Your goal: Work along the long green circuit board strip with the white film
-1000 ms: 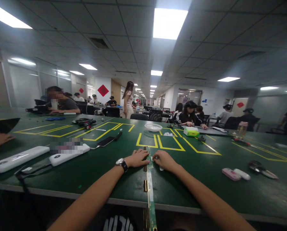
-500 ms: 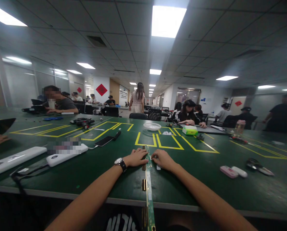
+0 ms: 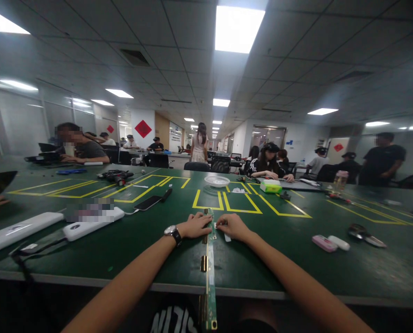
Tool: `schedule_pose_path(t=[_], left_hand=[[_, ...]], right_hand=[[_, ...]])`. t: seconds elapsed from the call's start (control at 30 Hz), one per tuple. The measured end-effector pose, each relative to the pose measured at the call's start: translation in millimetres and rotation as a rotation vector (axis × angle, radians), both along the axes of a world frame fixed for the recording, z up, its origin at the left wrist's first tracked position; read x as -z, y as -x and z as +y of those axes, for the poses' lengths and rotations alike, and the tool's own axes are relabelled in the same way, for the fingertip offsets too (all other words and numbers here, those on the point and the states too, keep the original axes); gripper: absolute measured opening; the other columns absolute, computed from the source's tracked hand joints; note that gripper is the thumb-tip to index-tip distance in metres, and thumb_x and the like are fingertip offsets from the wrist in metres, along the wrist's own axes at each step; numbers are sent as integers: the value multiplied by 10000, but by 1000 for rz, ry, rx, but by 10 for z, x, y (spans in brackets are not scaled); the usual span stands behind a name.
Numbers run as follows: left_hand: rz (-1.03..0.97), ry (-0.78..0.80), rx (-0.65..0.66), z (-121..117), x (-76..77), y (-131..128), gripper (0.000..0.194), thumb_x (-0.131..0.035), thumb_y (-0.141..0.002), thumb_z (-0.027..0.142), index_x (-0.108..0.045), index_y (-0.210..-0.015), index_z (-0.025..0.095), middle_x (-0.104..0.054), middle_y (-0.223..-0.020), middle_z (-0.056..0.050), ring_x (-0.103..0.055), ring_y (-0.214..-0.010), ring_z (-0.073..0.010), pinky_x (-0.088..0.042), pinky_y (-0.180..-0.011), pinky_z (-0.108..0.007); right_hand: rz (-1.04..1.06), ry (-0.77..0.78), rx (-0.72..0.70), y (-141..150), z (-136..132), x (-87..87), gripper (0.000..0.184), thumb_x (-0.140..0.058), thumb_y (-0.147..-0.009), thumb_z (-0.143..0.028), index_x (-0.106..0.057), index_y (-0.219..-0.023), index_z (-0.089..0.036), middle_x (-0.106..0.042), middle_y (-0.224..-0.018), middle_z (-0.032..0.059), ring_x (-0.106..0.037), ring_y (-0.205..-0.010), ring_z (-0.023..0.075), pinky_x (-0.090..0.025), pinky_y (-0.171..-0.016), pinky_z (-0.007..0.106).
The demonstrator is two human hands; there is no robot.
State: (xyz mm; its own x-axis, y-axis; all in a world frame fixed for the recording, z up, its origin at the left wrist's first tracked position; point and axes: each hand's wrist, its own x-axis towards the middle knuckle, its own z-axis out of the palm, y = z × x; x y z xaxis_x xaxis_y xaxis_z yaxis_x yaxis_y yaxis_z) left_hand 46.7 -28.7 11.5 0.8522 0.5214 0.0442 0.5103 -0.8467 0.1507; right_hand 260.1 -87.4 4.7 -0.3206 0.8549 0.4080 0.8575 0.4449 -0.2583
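Observation:
A long, narrow green circuit board (image 3: pixel 211 277) with gold-coloured flexible tabs along its left side runs away from me, its near end jutting past the table edge. My left hand (image 3: pixel 194 225), with a watch on the wrist, lies flat with fingers stretched over the far part of the board. On the board's right side, my right hand (image 3: pixel 232 226) has thumb and fingers pinched together at its edge. Something small and white shows at those fingertips, too small to name. A white flat piece (image 3: pixel 227 237) lies on the table under the right hand.
Yellow tape outlines mark the green table (image 3: pixel 261 259). Beyond the hands are a white round dish (image 3: pixel 217 181) and a green tissue pack (image 3: pixel 270 186). White power banks (image 3: pixel 24 232) and a phone (image 3: pixel 150 202) lie left; pink and white cases (image 3: pixel 324 243) lie right. Several people sit around.
The whole view has shifted slightly left. More of the white piece beneath my right hand shows. Both hands keep nearly the same place on the board.

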Motion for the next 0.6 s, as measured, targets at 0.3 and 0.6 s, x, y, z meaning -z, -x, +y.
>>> schedule_pose_path(t=[0.3,0.6], left_hand=[[-30,-23,-14,-8,11,-2,521,-359,-934,514,-312,-1414,318,-285,-1492,-28,-262,-1278,-306,-235,-972,-479],[-89,1,-25,-14,28,29,647,-370,-929,521,-127,-1468,259,-285,-1479,-88,-262,-1298,-296,-249,-985,-456]], right_hand=[[-56,21,-29,17,-63,-104,192,-589,-795,-270,-722,-919,-210,-704,-834,34,-625,-733,153,-440,-690,241],[-117,-105,-253,27,-99,-180,380,-453,-781,-38,-661,-1071,-167,-654,-1102,85,-565,-1045,178,-399,-937,307]])
